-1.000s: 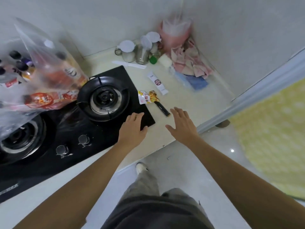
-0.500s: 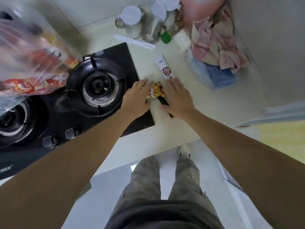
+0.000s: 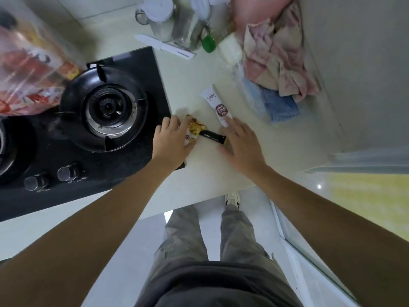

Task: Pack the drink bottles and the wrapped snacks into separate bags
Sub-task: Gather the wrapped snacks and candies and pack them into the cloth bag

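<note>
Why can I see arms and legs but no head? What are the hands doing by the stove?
The camera sits on the person's head and looks down, so you see only their arms, legs and shoes. There is just this one view. The left hand lies on a yellow snack packet on the pale counter, next to the black gas stove. The right hand reaches with straight fingers to a white snack stick; a black snack stick lies between the hands. Nothing is lifted yet. A clear bag with bottles sits far left.
</note>
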